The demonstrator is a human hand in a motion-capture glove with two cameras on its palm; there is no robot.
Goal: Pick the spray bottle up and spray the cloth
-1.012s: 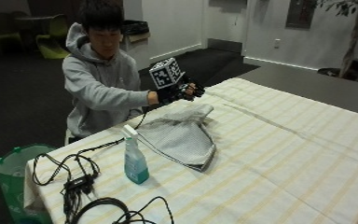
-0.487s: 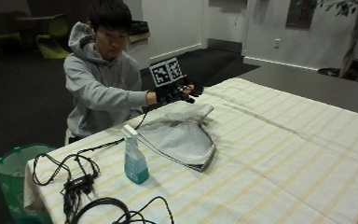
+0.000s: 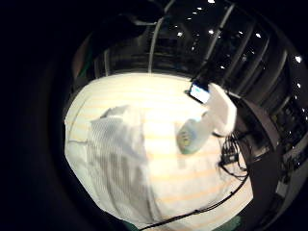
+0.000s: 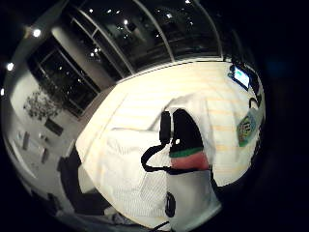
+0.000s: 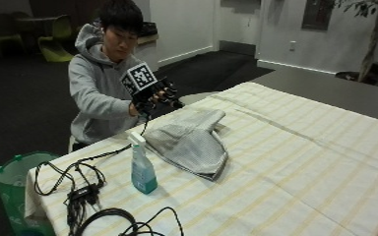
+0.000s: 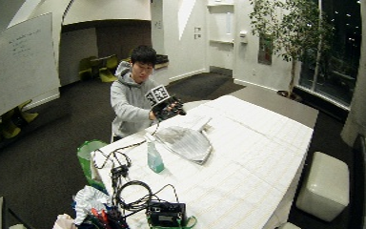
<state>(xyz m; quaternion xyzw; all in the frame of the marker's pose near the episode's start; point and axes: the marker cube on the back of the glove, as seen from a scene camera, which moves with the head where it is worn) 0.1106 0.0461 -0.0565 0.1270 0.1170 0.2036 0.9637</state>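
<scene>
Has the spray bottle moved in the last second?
No. The spray bottle stands upright on the table, same spot beside the cloth and cables.

Grey cloth (image 4: 140, 164) on striped tablecloth (image 4: 159, 92); spray bottle (image 4: 247, 128) beside it.

From where I'm sitting, the gloved right hand (image 5: 155, 96) hangs in the air above the table's near edge with open space all round it. Between it and the spray bottle (image 5: 141, 165) there's only bare striped tablecloth (image 5: 294, 162). The grey cloth (image 5: 189, 140) lies just beside the bottle. Only clutter is the black cables (image 5: 78, 184) sprawled on the bottle's other side, near the table's corner.
</scene>
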